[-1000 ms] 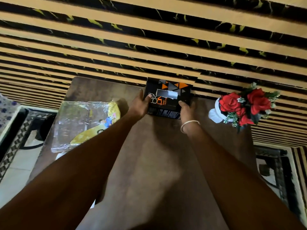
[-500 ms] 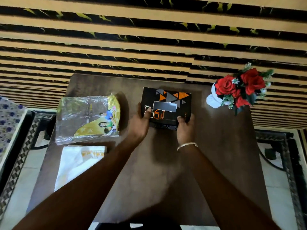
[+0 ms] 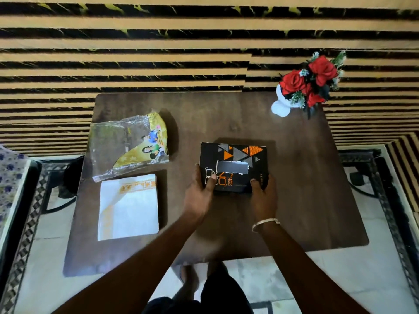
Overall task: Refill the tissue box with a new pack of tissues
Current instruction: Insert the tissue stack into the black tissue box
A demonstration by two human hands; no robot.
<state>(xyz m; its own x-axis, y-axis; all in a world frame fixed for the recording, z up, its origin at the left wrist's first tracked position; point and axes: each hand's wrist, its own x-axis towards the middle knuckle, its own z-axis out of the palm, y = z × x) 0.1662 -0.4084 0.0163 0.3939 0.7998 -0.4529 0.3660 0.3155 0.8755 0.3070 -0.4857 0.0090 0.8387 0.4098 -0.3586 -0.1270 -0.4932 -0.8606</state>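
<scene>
Both hands are gripping the tissue box (image 3: 233,167) by its near edge, w/ the box sitting flat on the table (image 3: 294,200), roughly mid-table & a bit toward the right side. The left hand (image 3: 199,196) is clamping the box's near-left corner: thumb lying on the top face over the printed lettering, the other fingers tucked along the left side & mostly hidden. The right hand (image 3: 263,200) is holding the near-right corner, thumb pressing on top, fingers wrapping round the right side where only the tips are showing. A bracelet (image 3: 265,223) is sitting on the right wrist.

The box's top slot is showing a pale grey strip; can't tell if that's tissue or film. Small print on the lid is too blurry to read properly.

The new tissue pack (image 3: 129,207), white w/ faint orange marking, is lying flat near the table's front-left corner, apart from the box. Just behind it, toward the left edge, a crumpled clear & yellow wrapper (image 3: 129,146) is lying, its near corner seeming to overlap the pack.

A white vase of red roses (image 3: 308,85) is standing at the far-right corner, base partly hidden by the blooms.

Table's near edge is being cut across by both forearms
</scene>
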